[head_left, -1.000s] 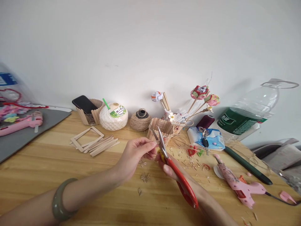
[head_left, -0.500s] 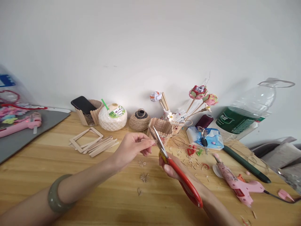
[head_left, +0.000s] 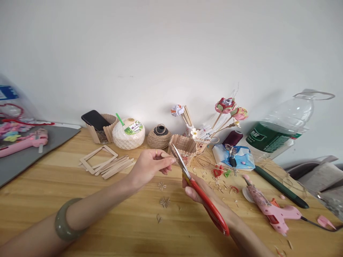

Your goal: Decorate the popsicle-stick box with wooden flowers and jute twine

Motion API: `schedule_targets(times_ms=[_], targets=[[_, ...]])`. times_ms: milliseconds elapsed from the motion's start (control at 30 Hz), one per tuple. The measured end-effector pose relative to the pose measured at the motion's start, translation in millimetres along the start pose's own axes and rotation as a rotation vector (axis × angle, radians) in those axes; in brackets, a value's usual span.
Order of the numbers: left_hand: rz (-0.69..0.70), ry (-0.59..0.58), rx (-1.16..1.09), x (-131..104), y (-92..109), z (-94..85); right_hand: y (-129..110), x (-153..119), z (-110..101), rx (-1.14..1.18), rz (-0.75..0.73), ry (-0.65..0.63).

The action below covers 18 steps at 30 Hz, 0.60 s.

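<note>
Red-handled scissors [head_left: 206, 200] are in my right hand [head_left: 199, 191], blades pointing up and left and nearly closed. My left hand [head_left: 152, 164], with a ring and a green bangle on that arm, pinches a thin light piece [head_left: 166, 155] close to the blade tips; it looks like a sliver of wood, partly hidden by the fingers. Below the hands, small petal-shaped pieces [head_left: 164, 202] lie on the wooden table [head_left: 120, 221]. A basket of wooden sticks [head_left: 183, 142] stands just behind the blades.
Craft sticks [head_left: 118, 167], a stick frame [head_left: 87, 166], a wrapped coconut [head_left: 128, 134] and twine [head_left: 159, 137] lie left and behind. At right are a pink glue gun [head_left: 276, 210], a green pen-like case [head_left: 281, 187], a large bottle [head_left: 278, 132] and scattered clippings [head_left: 219, 184].
The scissor blades have come closer together. The piece in my left hand now points up and left, and small bits have appeared on the table below the scissors.
</note>
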State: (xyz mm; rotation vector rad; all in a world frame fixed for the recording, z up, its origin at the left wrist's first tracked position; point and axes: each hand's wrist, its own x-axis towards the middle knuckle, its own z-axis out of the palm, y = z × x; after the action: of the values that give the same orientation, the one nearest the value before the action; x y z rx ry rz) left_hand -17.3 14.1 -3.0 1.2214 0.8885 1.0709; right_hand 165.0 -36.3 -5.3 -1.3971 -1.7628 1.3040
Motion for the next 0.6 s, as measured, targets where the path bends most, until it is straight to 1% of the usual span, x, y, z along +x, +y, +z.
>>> schedule_targets(times_ms=[200,433,600], targets=[[0.003,0.008,-0.003,-0.3,-0.1,0.4,0.0,1.0,-0.2,-0.023,-0.032,-0.018],[0.012,-0.015,0.014,0.7,0.8,-2.0,-3.4,0.3,-0.6,0.009,-0.053,-0.029],[0.017,-0.040,0.022,2.9,1.7,-3.7,-3.8,0.4,-0.5,-0.017,-0.059,-0.024]])
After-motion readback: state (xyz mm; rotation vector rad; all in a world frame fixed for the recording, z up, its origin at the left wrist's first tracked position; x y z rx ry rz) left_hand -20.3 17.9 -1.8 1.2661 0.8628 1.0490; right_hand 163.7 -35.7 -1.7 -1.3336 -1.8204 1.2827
